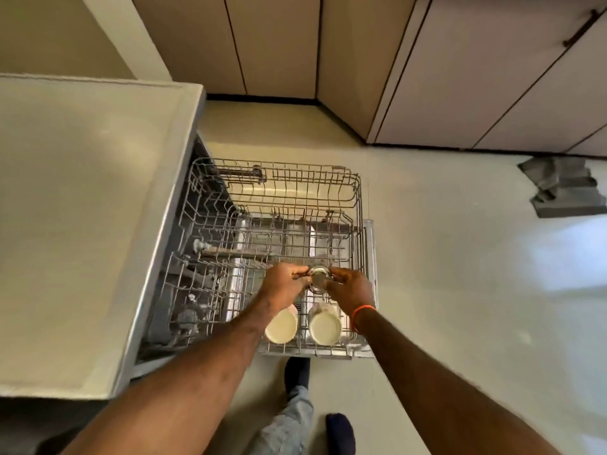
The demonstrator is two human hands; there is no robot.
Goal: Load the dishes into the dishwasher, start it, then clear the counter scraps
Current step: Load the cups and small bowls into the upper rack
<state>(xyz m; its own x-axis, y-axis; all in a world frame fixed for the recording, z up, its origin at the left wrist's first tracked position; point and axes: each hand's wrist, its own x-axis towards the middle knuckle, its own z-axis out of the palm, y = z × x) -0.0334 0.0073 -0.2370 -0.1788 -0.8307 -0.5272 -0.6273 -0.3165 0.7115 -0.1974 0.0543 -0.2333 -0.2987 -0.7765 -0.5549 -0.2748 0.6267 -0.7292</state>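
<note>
The dishwasher's wire racks (356,205) are pulled out over the floor, below the counter's edge. Both my hands are over the front part of the upper rack, holding a clear glass (319,278) between them. My left hand (285,284) pinches its left rim and my right hand (352,287) curls round its right side. Two cream cups (281,326) (325,326) lie in the rack just below my wrists, their openings facing me. The glass looks upside down, though I cannot be sure.
A grey countertop (82,224) fills the left side above the dishwasher. Beige cabinet doors (492,77) line the back and right. A grey cloth (565,188) lies on the floor at right. My feet in dark socks (297,372) stand before the rack.
</note>
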